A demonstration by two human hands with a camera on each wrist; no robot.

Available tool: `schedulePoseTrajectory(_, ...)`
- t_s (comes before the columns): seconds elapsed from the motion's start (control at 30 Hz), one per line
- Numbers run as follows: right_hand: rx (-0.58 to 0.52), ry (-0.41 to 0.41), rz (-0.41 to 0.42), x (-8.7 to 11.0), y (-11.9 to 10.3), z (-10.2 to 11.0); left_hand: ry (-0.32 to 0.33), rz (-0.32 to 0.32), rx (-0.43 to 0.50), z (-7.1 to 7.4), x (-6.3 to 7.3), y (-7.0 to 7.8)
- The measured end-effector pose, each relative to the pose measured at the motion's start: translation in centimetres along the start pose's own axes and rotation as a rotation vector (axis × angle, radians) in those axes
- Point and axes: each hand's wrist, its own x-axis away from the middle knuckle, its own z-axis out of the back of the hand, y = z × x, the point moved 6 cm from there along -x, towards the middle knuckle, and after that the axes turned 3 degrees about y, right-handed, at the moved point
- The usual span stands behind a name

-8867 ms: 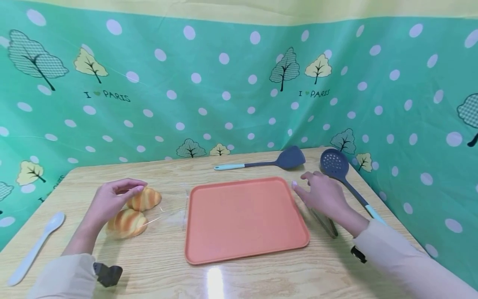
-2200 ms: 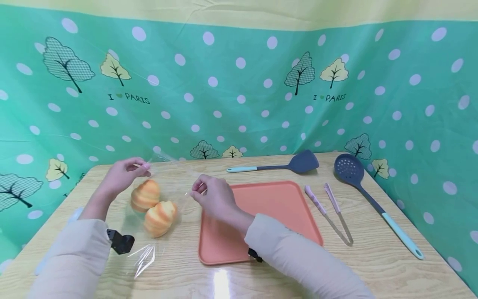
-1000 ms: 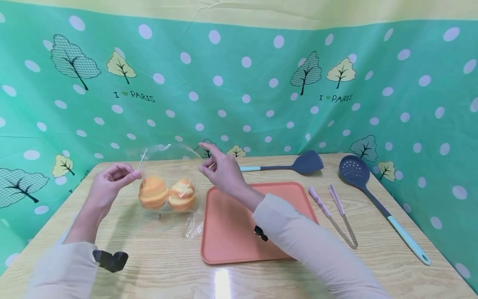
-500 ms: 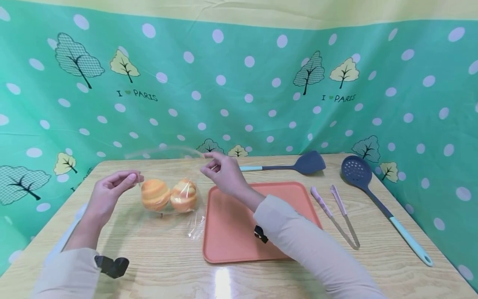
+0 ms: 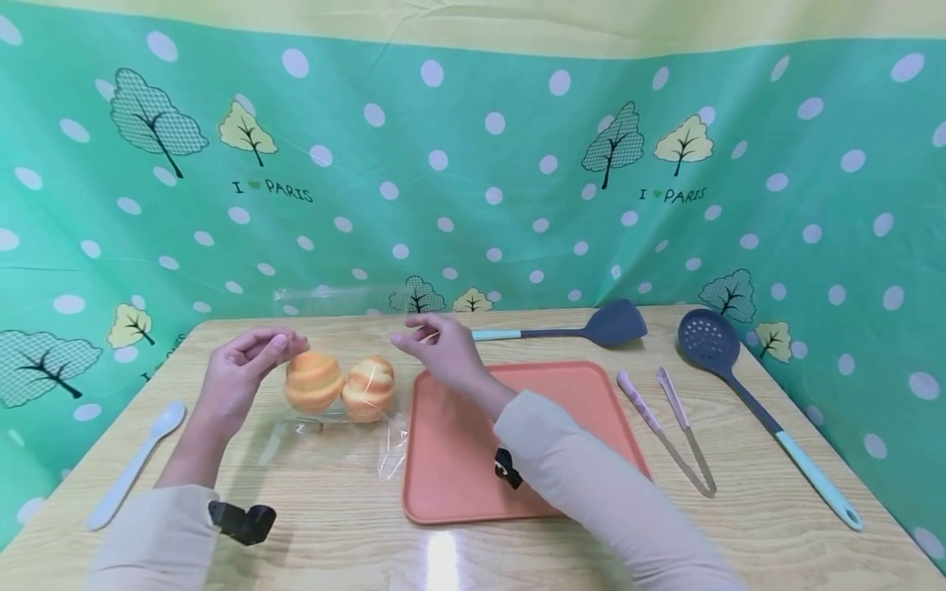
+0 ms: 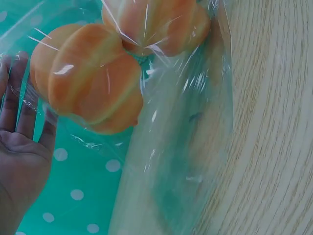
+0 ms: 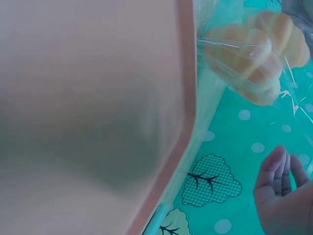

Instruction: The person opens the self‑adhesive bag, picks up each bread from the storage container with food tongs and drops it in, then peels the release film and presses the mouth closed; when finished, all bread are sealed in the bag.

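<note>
A clear plastic bag [image 5: 393,447] stretches between both hands, left of the tray. Two striped bread rolls sit side by side in it, the left roll [image 5: 314,382] and the right roll [image 5: 369,389]. My left hand [image 5: 244,373] pinches the bag's left side between thumb and fingers. My right hand [image 5: 449,355] pinches its right side, above the tray's far left corner. In the left wrist view, the left hand's fingers [image 6: 27,115] lie behind the film beside a roll [image 6: 93,81]. Whether the bag's bottom touches the table cannot be told.
A pink tray [image 5: 458,484] lies mid-table under the right forearm. Tongs [image 5: 676,439] lie at its right, with a slotted skimmer [image 5: 739,386] beyond. A dark spatula [image 5: 613,322] lies at the back. A white spoon [image 5: 140,460] lies left. A polka-dot curtain [image 5: 458,164] closes the back.
My right hand has left the tongs and moved left to the bag. The rolls now stand side by side. In the last half second, both hands have moved slightly closer together.
</note>
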Motion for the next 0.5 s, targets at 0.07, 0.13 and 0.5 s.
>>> schedulePoseTrajectory(0.07, -0.014, 0.019, -0.014, -0.1, 0.2, 0.1, 0.003, -0.006, 0.013, -0.3, -0.1, 0.1)
schedulePoseTrajectory(0.13, -0.026, 0.036, -0.021, -0.2, 0.3, 0.1, 0.004, -0.012, 0.029, -0.5, -0.1, 0.2)
schedulePoseTrajectory(0.5, -0.095, 0.070, 0.014, -0.2, -0.3, 0.5, 0.019, -0.043, -0.006, -1.4, -0.3, 1.3)
